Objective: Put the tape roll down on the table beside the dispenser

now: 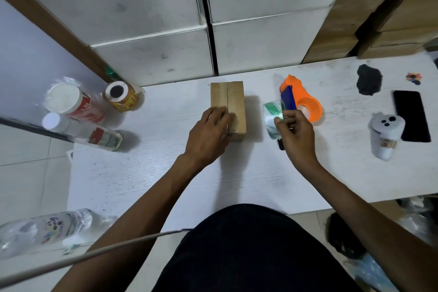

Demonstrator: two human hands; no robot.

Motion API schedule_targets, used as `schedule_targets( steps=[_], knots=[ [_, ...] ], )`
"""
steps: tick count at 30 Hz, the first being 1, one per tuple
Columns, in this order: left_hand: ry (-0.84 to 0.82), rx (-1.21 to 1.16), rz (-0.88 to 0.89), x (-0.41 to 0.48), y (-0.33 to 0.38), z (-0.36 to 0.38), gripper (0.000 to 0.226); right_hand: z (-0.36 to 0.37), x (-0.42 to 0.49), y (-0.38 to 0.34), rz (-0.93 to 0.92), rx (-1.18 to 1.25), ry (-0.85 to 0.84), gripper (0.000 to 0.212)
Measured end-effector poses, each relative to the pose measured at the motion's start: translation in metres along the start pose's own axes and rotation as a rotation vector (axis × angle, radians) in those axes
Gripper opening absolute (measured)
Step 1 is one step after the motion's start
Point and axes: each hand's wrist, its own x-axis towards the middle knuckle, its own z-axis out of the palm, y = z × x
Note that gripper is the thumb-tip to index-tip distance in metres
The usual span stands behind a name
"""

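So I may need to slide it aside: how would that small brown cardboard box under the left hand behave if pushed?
The small brown cardboard box would probably slide, not roll: it lies flat-sided on the smooth white table. It seems fairly stiff, keeping square edges under the left hand. Its top flaps meet at an unsealed seam, so they might lift.

1 head-worn wide-angle camera looks steeply down from above the person's torso, facing forward over the white table (142,185) toward white cabinets (151,31) at the top. It sits close: both forearms enter from the bottom edge, and straight lines bow near the borders.
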Motion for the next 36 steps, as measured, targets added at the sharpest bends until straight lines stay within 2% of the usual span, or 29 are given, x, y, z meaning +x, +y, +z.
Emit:
schedule_targets(
  steps=[4,7,12,17,22,29,33,36],
  knots=[
    [0.012,-0.023,-0.017,-0.003,0.001,-0.001,0.049,-0.003,0.003,-0.002,0.077,0.121,0.028,0.018],
    [0.015,-0.035,-0.007,-0.002,0.000,-0.002,0.049,-0.009,0.005,-0.005,0.056,0.124,0.058,0.020],
    [-0.009,-0.032,0.005,-0.003,-0.002,0.001,0.057,-0.035,0.018,-0.018,-0.087,0.005,0.119,0.011],
    [-0.032,-0.029,-0.005,-0.002,0.000,-0.001,0.061,-0.075,0.056,-0.021,-0.241,-0.210,0.183,0.021],
    [-0.064,-0.032,-0.036,-0.002,-0.001,-0.002,0.065,-0.112,0.095,-0.010,-0.315,-0.431,0.212,0.023],
    [-0.075,-0.021,-0.066,-0.002,0.002,0.002,0.069,-0.138,0.119,0.034,-0.277,-0.696,0.123,0.021],
    [-0.074,-0.014,-0.069,-0.002,0.000,0.004,0.070,-0.136,0.122,0.053,-0.173,-0.728,0.094,0.028],
    [-0.078,-0.004,-0.059,-0.002,-0.002,0.005,0.071,-0.129,0.122,0.064,-0.159,-0.743,0.063,0.025]
  ],
)
